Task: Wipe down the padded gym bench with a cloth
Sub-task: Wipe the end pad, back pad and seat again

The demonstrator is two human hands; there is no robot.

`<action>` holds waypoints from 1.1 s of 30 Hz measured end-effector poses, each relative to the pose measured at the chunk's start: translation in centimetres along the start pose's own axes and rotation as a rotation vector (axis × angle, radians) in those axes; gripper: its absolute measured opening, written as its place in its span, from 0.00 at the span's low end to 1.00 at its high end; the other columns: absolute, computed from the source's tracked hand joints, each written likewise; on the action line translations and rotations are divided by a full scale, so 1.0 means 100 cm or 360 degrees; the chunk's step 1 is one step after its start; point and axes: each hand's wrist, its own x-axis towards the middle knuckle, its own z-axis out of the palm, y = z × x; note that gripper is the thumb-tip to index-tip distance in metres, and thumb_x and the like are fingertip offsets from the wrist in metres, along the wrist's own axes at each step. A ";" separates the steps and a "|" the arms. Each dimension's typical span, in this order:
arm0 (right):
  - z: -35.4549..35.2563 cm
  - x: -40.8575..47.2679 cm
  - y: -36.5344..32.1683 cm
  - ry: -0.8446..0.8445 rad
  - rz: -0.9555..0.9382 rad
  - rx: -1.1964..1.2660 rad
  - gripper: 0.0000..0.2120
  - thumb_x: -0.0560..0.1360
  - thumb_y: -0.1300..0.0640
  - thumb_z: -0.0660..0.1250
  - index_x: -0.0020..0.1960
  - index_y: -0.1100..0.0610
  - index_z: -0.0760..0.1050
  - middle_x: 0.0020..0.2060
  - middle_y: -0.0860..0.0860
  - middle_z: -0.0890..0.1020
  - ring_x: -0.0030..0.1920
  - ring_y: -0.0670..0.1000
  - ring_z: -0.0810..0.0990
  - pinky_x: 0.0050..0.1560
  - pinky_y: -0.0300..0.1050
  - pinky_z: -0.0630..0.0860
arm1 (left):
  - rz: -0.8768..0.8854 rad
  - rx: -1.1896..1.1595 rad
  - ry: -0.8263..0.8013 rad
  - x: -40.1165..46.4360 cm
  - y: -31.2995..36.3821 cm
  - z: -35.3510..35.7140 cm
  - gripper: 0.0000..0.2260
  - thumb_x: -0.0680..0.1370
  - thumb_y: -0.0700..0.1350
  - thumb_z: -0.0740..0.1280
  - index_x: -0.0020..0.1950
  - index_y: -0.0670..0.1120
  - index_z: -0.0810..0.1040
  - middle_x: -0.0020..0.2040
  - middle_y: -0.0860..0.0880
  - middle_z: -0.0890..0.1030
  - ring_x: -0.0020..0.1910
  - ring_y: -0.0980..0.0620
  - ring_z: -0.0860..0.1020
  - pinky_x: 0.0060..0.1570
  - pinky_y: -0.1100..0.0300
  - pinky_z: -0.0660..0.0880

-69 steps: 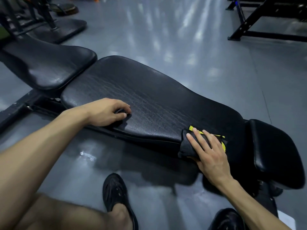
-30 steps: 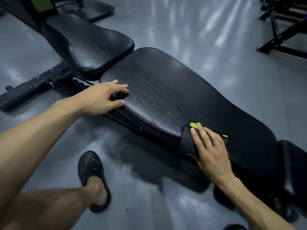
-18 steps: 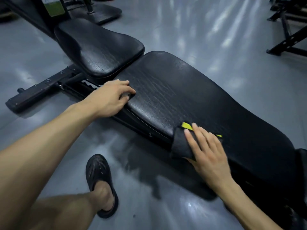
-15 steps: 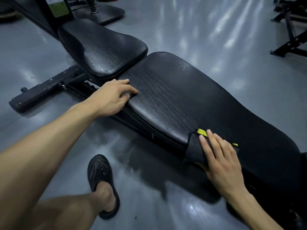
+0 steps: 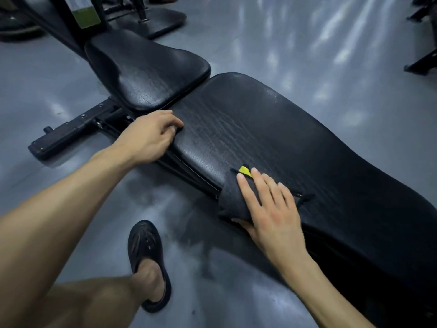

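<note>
A black padded gym bench lies diagonally across the view, its long back pad (image 5: pixel 272 138) creased and its smaller seat pad (image 5: pixel 146 69) at the upper left. A dark grey cloth (image 5: pixel 230 197) with a yellow tag is draped over the long pad's near edge. My right hand (image 5: pixel 269 209) lies flat on the cloth with fingers spread, the thumb under the fold. My left hand (image 5: pixel 151 136) curls around the near corner of the long pad, next to the gap between the two pads.
The bench's black steel frame rail (image 5: pixel 71 133) sticks out left over the grey glossy floor. My foot in a black clog (image 5: pixel 147 259) stands just before the bench. A machine base plate (image 5: pixel 160 20) sits behind the seat pad; other rack legs (image 5: pixel 423 62) at far right.
My right hand has slid the cloth along the pad's near edge, back and forth, ending a bit further toward the seat end. The left hand stays gripping the pad corner. The view has shifted rightward.
</note>
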 end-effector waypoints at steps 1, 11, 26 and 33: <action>-0.001 -0.017 0.011 0.0014 0.0043 -0.0021 0.43 0.72 0.47 0.75 0.81 0.53 0.59 0.78 0.57 0.65 0.73 0.61 0.70 0.72 0.61 0.66 | -0.0032 -0.0033 -0.0012 -0.001 -0.001 -0.001 0.14 0.83 0.43 0.61 0.65 0.50 0.80 0.73 0.49 0.74 0.72 0.49 0.72 0.61 0.62 0.65; 0.013 0.033 -0.039 0.0077 0.0021 -0.0115 0.24 0.83 0.61 0.56 0.79 0.60 0.63 0.74 0.65 0.69 0.68 0.68 0.73 0.69 0.65 0.68 | -0.0288 -0.0565 0.0079 0.001 -0.010 -0.005 0.15 0.76 0.55 0.61 0.58 0.57 0.84 0.62 0.60 0.82 0.65 0.60 0.77 0.71 0.54 0.69; 0.005 0.062 -0.056 -0.0103 0.0021 0.0066 0.33 0.78 0.62 0.62 0.81 0.59 0.56 0.78 0.64 0.62 0.76 0.66 0.64 0.75 0.64 0.61 | -0.0374 -0.0793 0.0022 0.003 -0.043 -0.005 0.15 0.82 0.55 0.60 0.63 0.54 0.82 0.59 0.55 0.83 0.63 0.55 0.79 0.70 0.49 0.72; 0.012 0.183 -0.126 -0.0177 -0.0070 0.0173 0.39 0.76 0.51 0.71 0.80 0.59 0.56 0.79 0.63 0.59 0.77 0.65 0.61 0.76 0.62 0.57 | -0.0594 -0.1241 0.0043 0.010 -0.034 -0.012 0.15 0.86 0.46 0.56 0.60 0.45 0.81 0.59 0.43 0.84 0.63 0.47 0.81 0.67 0.52 0.75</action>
